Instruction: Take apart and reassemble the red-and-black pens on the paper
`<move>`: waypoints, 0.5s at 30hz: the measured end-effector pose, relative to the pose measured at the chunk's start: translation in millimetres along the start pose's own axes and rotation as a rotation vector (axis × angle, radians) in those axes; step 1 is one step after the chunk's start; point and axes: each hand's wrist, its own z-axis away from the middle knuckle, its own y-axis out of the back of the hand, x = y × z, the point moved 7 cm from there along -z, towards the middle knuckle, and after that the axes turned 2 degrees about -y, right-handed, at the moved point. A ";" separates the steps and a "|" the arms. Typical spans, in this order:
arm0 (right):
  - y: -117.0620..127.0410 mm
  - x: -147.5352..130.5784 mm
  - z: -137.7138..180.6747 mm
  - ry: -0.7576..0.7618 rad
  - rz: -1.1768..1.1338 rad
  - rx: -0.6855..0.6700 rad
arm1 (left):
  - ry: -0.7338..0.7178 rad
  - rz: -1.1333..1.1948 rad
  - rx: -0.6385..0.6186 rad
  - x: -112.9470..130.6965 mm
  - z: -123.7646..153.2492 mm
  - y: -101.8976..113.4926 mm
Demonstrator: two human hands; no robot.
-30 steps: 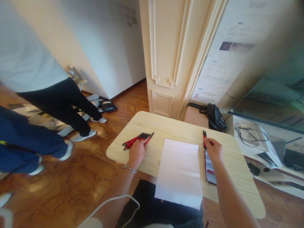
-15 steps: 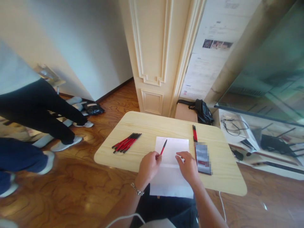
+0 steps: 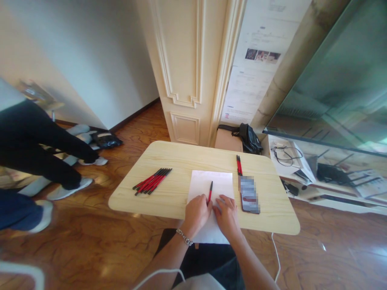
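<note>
My left hand [image 3: 197, 212], with a chain bracelet at the wrist, is closed on a red pen with a black tip [image 3: 210, 191]. The pen's tip points away from me, over the white paper [image 3: 199, 183]. On that sheet rests my right hand [image 3: 227, 214], its fingers loosely spread and lying flat. The right fingertips are close to the pen's lower end; whether they touch it is hidden. Left of the paper lies a bundle of several red and black pens [image 3: 152, 181]. On the right side are two more such pens [image 3: 239, 165] and a phone [image 3: 250, 195] with a pixelated screen.
A small light-wood table [image 3: 187, 155] carries these things. Behind it are a door panel [image 3: 183, 80] and a black bag [image 3: 249, 138]. People's legs [image 3: 39, 137] show at left. A cabinet [image 3: 272, 157] with cables and a router [image 3: 332, 173] stands at right beneath a screen.
My right hand has come left and settled on the paper near my left hand. The pen has shifted right across the sheet and points more straight ahead. My view has turned slightly right.
</note>
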 end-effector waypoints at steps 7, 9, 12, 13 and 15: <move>3.0 -0.5 -3.7 0.031 -0.037 0.015 | -0.033 0.140 0.054 -1.3 3.6 9.9; 7.7 0.9 -5.9 0.034 -0.053 0.031 | -0.037 0.215 0.079 -7.5 7.4 15.0; 16.2 5.1 -11.7 -0.002 -0.077 0.058 | -0.050 0.353 0.119 -20.8 14.1 23.2; 18.1 6.3 -14.6 -0.023 -0.083 0.056 | -0.049 0.406 0.127 -26.2 16.4 25.4; 18.4 7.3 -22.3 -0.071 -0.087 0.024 | -0.023 0.509 0.130 -37.7 20.1 28.0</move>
